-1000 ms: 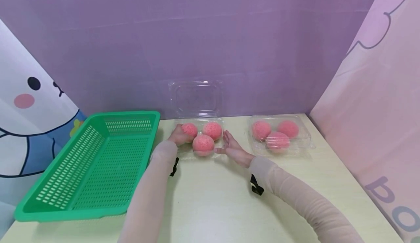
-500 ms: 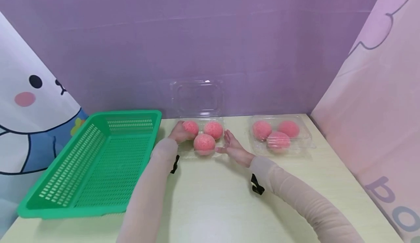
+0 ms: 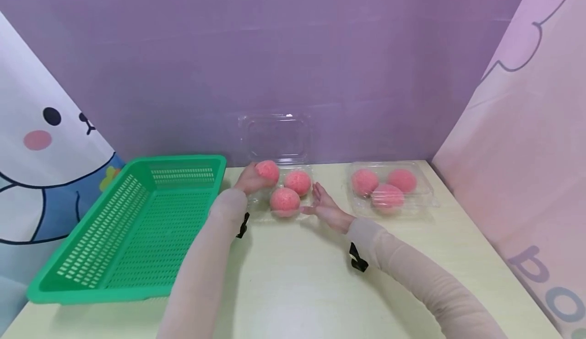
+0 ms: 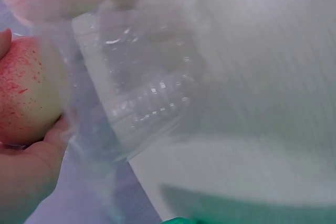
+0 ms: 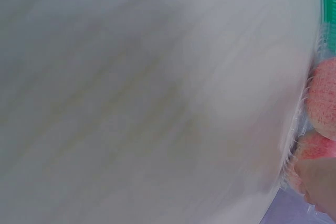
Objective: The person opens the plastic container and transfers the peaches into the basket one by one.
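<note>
In the head view my left hand (image 3: 254,178) grips a pink peach (image 3: 267,171), raised above the left side of an open clear plastic clamshell box (image 3: 263,216). The left wrist view shows fingers and thumb around that red-speckled peach (image 4: 31,93). Two more peaches, one at the back right (image 3: 297,182) and one in front (image 3: 285,201), sit in the box. My right hand (image 3: 328,209) is at the box's right side, fingers straight and thumb toward the front peach. The right wrist view catches only part of this hand (image 5: 320,179), beside a peach (image 5: 323,98).
A green plastic basket (image 3: 133,294) stands to the left on the pale table (image 3: 293,288). To the right, a second clear box (image 3: 423,201) encloses three peaches. The open box's lid (image 3: 274,138) stands up against the purple backdrop (image 3: 293,64).
My left hand has raised the back-left peach up from its spot in the box. The right hand has stayed in place.
</note>
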A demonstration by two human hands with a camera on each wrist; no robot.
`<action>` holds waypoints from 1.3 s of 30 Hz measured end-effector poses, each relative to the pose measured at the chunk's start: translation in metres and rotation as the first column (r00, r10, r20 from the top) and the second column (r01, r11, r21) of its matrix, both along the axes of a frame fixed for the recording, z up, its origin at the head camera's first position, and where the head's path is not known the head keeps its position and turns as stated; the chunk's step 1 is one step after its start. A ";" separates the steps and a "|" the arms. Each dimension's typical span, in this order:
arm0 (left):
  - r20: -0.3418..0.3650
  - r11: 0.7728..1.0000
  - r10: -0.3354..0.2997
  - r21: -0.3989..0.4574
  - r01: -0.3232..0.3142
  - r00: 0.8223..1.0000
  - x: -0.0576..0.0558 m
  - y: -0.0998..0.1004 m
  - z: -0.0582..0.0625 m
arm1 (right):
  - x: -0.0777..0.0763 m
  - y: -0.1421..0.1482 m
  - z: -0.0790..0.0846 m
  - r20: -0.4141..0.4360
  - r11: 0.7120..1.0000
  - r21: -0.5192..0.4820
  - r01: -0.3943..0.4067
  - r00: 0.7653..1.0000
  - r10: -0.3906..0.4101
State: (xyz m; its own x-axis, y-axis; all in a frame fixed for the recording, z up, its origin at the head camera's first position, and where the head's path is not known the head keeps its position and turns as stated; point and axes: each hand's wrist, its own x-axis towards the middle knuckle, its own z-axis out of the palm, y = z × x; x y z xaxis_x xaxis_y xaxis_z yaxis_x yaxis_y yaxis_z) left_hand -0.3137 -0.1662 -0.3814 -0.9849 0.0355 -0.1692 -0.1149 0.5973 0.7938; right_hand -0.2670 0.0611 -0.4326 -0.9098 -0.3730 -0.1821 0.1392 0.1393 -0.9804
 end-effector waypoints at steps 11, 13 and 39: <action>-0.035 1.000 0.010 0.020 -0.010 0.999 -0.006 0.000 0.023 | -0.005 -0.002 0.001 -0.003 1.000 0.006 0.006 1.000 -0.006; -0.030 1.000 0.009 0.026 -0.009 1.000 -0.005 0.001 0.026 | -0.005 -0.002 0.001 0.001 1.000 0.007 0.006 1.000 -0.006; -0.060 0.997 -0.032 0.071 0.036 0.998 0.000 -0.001 0.070 | -0.007 -0.001 -0.001 0.000 1.000 0.007 -0.002 1.000 0.002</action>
State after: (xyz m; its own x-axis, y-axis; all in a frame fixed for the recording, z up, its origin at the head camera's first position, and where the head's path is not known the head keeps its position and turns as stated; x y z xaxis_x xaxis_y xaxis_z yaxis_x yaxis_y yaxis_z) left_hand -0.3136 -0.1671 -0.3110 -0.9911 0.0791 -0.1069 -0.0473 0.5415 0.8394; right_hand -0.2743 0.0602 -0.4337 -0.9091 -0.3732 -0.1849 0.1393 0.1460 -0.9794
